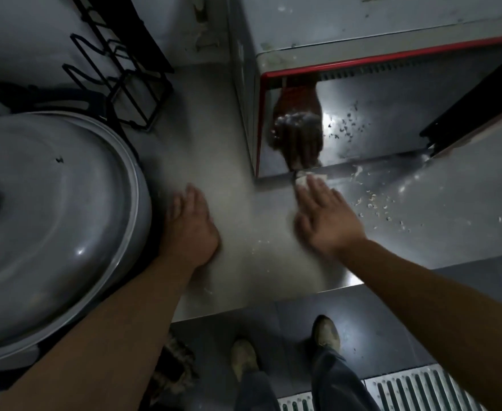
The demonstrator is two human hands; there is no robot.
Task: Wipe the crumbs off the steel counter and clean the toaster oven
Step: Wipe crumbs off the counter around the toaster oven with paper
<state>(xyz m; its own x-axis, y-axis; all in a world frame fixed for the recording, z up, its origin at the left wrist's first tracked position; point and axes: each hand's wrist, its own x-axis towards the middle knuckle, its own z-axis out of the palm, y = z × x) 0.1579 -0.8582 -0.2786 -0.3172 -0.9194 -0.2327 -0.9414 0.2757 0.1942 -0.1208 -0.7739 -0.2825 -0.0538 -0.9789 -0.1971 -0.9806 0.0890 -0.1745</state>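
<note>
The steel counter runs across the middle of the view. A toaster oven with a red-trimmed mirrored front stands at the back right. My right hand lies palm down on the counter just in front of the oven. It presses a small white cloth under its fingertips, against the oven's lower edge. The oven's shiny front reflects the hand. Pale crumbs are scattered on the counter to the right of that hand. My left hand rests flat on the counter, fingers together, holding nothing.
A large round metal lid covers the left side. A black wire rack stands behind it against the wall. The counter's front edge runs just below my hands. Below are a dark floor, my shoes and a floor grate.
</note>
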